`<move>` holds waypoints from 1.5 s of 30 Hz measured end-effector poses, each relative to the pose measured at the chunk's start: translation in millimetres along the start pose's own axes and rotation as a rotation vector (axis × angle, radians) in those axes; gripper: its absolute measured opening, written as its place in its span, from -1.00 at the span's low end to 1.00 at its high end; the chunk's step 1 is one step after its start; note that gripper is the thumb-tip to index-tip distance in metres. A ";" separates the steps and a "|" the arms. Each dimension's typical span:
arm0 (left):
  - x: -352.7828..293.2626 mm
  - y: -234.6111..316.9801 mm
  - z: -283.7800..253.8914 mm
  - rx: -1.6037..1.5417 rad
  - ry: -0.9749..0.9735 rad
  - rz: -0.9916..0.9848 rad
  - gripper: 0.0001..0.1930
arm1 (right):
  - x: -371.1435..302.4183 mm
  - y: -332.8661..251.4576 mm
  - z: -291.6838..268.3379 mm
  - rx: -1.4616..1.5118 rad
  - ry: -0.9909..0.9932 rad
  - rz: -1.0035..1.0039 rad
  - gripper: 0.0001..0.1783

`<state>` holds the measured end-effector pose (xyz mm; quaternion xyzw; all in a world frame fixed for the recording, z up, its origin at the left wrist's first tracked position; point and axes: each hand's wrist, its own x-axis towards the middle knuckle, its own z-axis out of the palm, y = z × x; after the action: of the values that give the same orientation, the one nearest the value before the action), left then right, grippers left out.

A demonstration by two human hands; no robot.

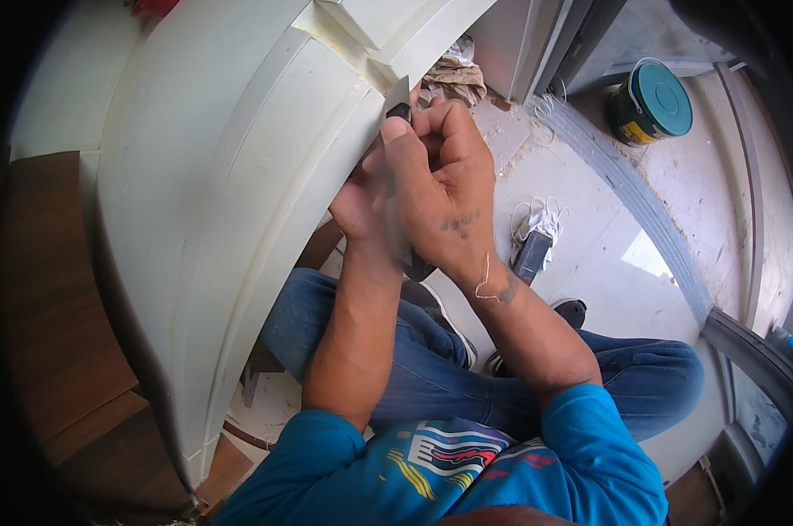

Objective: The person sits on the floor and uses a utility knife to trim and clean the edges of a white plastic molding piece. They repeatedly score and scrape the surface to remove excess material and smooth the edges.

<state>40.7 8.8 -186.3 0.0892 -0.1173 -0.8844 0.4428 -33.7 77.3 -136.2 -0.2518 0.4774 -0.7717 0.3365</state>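
Note:
My right hand (445, 188) is closed around a putty knife (398, 96), its thumb pressed near the dark base of the flat metal blade. That blade lies along the edge of a white panelled door or frame piece (322, 105), close to a joint with yellowish filler (339, 44). Just left of and beneath the right hand is my left hand (359, 209), near the panel's edge. Its fingers are mostly hidden and partly blurred. A blurred grey shape passes between the two hands; I cannot make out what it is.
A green lidded bucket (661, 101) stands at the far right, beyond a grey floor track (625, 180). A dark block-like thing with white cloth or string (533, 250) lies on the tiled floor. Crumpled cloth (456, 81) sits behind my hands. Brown wood (63, 298) borders the left.

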 end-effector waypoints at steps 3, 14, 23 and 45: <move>1.7 7.5 -26.2 -0.258 -0.189 -0.080 -0.40 | 0.2 -8.7 4.3 0.016 -0.029 0.028 -0.81; -2.7 3.8 -12.1 -0.205 0.047 -0.046 -0.42 | 1.8 -5.0 2.8 0.064 -0.005 0.124 -0.80; -5.1 5.5 -5.0 -0.747 -0.154 -0.349 -0.29 | -0.8 0.1 3.1 -0.014 -0.021 -0.057 -0.78; -3.2 -5.3 19.8 0.147 0.188 0.164 -0.42 | 4.6 3.7 -10.3 -0.024 -0.021 0.144 -0.74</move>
<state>33.4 16.9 -168.7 0.1938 -0.1468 -0.8219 0.5151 -43.0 78.5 -143.6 -0.2291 0.4999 -0.7369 0.3931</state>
